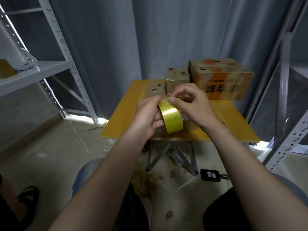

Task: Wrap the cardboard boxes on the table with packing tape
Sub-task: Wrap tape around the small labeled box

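Left hand [146,117] is gripping the yellow tape roll [171,120] mid-frame, right hand [191,107] pinching its top edge; upper-right orange box [221,80] is showing upside-down characters.

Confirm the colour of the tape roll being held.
Glossy yellow. The tape roll shows best in the head view, the only one.

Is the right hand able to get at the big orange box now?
Probably, once freed: nothing lies between the right hand and big orange box, but it is pinching tape on the tape roll.
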